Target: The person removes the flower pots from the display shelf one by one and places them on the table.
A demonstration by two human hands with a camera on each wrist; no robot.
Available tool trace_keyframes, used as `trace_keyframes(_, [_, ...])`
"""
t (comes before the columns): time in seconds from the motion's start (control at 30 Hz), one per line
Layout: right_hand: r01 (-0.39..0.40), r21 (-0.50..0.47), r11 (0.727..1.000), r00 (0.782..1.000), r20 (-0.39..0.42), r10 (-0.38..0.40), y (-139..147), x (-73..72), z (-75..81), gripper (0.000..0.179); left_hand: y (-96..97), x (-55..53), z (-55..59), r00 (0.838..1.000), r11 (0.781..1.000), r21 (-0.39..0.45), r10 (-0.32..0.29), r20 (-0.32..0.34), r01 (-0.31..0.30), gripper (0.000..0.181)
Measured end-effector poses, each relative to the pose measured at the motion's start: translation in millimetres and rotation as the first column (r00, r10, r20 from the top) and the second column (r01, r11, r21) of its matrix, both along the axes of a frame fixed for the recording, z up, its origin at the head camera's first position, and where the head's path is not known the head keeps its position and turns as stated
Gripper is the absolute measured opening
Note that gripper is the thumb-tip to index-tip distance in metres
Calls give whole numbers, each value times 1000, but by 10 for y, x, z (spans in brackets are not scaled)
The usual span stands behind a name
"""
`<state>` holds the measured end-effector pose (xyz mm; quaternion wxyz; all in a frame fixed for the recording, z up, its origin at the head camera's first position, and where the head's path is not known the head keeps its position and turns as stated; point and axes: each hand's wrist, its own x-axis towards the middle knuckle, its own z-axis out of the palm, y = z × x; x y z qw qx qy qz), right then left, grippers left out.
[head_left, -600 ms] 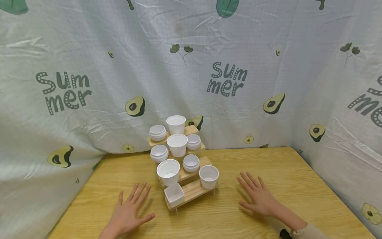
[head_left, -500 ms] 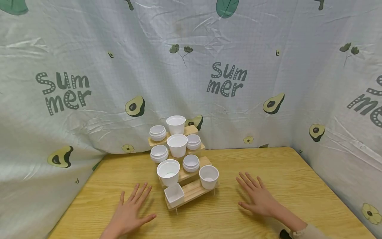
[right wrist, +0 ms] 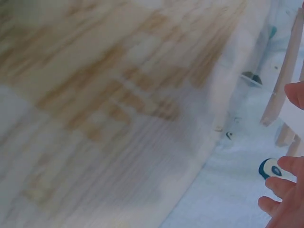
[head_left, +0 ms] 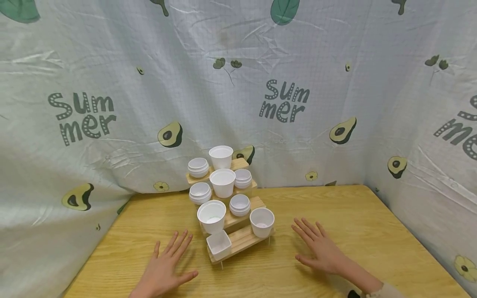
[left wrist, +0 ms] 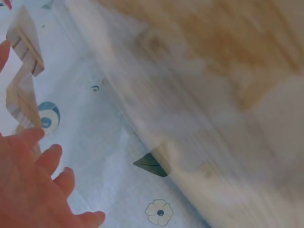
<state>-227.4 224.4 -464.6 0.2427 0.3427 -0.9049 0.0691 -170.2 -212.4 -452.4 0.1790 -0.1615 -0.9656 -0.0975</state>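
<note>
A tiered wooden stand (head_left: 244, 237) stands at the middle of the table, holding white pots on its steps. On the lowest step are a square pot (head_left: 219, 245) and a round tapered pot (head_left: 262, 223). Higher up sit a wide tapered pot (head_left: 211, 217), a low round jar (head_left: 240, 205) and several more. My left hand (head_left: 164, 269) is to the left of the stand, fingers spread, holding nothing. To the right, my right hand (head_left: 322, 250) is also spread, apart from the pots. Both wrist views show fingers near the image edge with the stand partly visible beyond.
The wooden table (head_left: 316, 207) carries the stand. Behind it and along both sides hangs a pale curtain (head_left: 223, 103) printed with avocados, leaves and lettering. The stand's top step is close to the back curtain.
Both hands have shifted slightly inward toward the stand, the left to the right and the right to the left. The head view has tipped a little. The pots keep their places.
</note>
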Motion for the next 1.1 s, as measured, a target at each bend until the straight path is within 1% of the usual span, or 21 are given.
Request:
trace_keyframes(0.17, [-34, -16, 999, 999, -16, 34, -65, 11, 34, 79, 45, 7, -2, 999, 1000, -5, -19, -40, 19, 91])
trace_keyframes(0.23, [-42, -21, 999, 999, -17, 42, -91, 14, 42, 78, 66, 9, -12, 997, 1000, -6, -31, -69, 30, 92])
trace_keyframes(0.33, [-60, -27, 998, 998, -27, 60, -122, 14, 56, 78, 96, 9, -24, 995, 999, 11, -47, -89, 48, 92])
trace_keyframes(0.6, [-88, -27, 996, 996, -28, 87, -189, -4, 103, 78, 159, 13, -3, 991, 996, 34, -79, -112, 83, 95])
trace_keyframes(0.77, [-99, -45, 994, 995, -18, 98, -237, -3, 151, 76, 194, 15, 7, 983, 993, 50, -97, -155, 106, 96])
trace_keyframes(0.93, [-128, -92, 987, 991, -51, 124, -303, -37, 197, 77, 235, -20, 33, 975, 988, 64, -123, -187, 137, 102])
trace_keyframes(1.1, [-145, -102, 984, 988, -71, 139, -360, -63, 268, 78, 261, -56, 54, 964, 983, 62, -153, -219, 170, 106])
